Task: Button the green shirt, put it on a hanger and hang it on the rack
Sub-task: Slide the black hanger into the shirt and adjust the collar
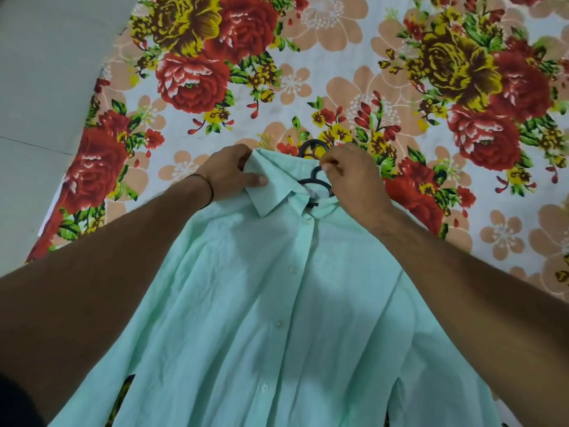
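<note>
forearms (123, 272) bare | left wrist: thin dark band (210, 189) (gold strand beside) | dark sleeve (15, 402)

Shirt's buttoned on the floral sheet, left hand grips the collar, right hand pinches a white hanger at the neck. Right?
One slip: the head view shows the hanger is black, not white. Otherwise yes: the buttoned shirt lies on the floral sheet, the left hand grips the collar, the right hand pinches the hanger at the neck.

Home bedroom, prob. — floral bedsheet (354, 72) spread flat w/ pale tiled floor (46, 87) beside.
</note>
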